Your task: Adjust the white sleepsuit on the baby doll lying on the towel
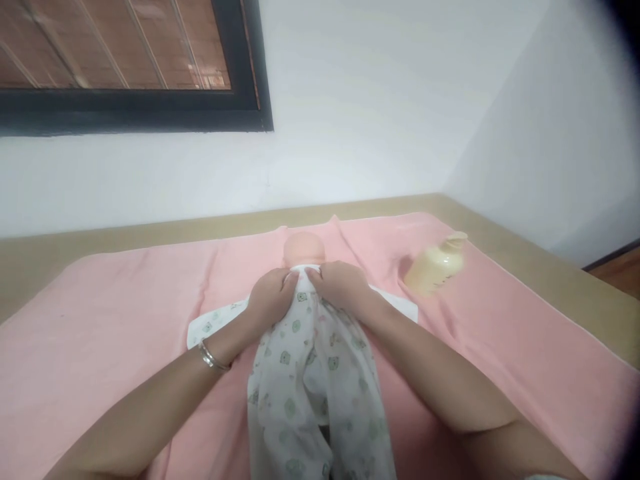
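Note:
A baby doll lies on a pink blanket, with the top of its head (pixel 304 248) showing above my hands. White baby clothes (pixel 295 357) with a small green print cover it, the sleeves spread to both sides and the legs reaching toward me. My left hand (pixel 273 293) grips the neckline on the left, thumb on top. On the right, my right hand (pixel 343 283) pinches the same neckline, its thumb close to the other. The doll's face and body are hidden by the clothes and my hands.
The pink blanket (pixel 125 333) covers most of a tan surface (pixel 500 233). A pale yellow bottle (pixel 435 267) lies tilted on the blanket at the right. White walls (pixel 360 120) stand behind and to the right, with a dark-framed window (pixel 250 67) at upper left.

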`<state>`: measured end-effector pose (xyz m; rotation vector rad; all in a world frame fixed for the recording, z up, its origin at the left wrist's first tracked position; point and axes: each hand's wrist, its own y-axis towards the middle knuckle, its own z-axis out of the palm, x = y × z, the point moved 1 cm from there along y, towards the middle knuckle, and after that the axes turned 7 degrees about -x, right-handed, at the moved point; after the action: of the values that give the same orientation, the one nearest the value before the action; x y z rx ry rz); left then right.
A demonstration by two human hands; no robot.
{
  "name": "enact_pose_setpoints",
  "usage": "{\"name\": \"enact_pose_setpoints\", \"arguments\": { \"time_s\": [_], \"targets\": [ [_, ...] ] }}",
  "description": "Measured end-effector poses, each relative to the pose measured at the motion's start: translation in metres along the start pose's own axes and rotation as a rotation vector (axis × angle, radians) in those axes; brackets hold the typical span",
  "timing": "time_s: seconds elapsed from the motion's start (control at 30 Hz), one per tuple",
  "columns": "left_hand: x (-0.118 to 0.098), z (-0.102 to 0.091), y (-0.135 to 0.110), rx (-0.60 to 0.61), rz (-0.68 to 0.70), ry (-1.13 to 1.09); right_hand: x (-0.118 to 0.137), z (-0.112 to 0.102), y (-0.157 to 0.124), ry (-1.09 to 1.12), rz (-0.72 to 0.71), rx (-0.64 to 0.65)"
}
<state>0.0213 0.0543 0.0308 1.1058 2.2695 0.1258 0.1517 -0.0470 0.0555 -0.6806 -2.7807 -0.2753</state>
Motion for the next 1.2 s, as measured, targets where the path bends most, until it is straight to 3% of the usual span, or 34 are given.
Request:
{"name": "enact_pose_setpoints", "arguments": {
  "time_s": [0.17, 0.47, 1.2],
  "targets": [
    [0.003, 0.003, 0.0, 0.017, -0.056, -0.028, -0.009, 0.001, 0.009, 0.125, 0.086, 0.129],
    [0.009, 0.007, -0.003, -0.063, -0.067, -0.048, -0.015, 0.017, 0.013, 0.093, 0.083, 0.031],
    [0.009, 0.007, -0.003, -0.055, -0.08, -0.066, -0.017, 0.017, 0.013, 0.09, 0.07, 0.041]
  ]
}}
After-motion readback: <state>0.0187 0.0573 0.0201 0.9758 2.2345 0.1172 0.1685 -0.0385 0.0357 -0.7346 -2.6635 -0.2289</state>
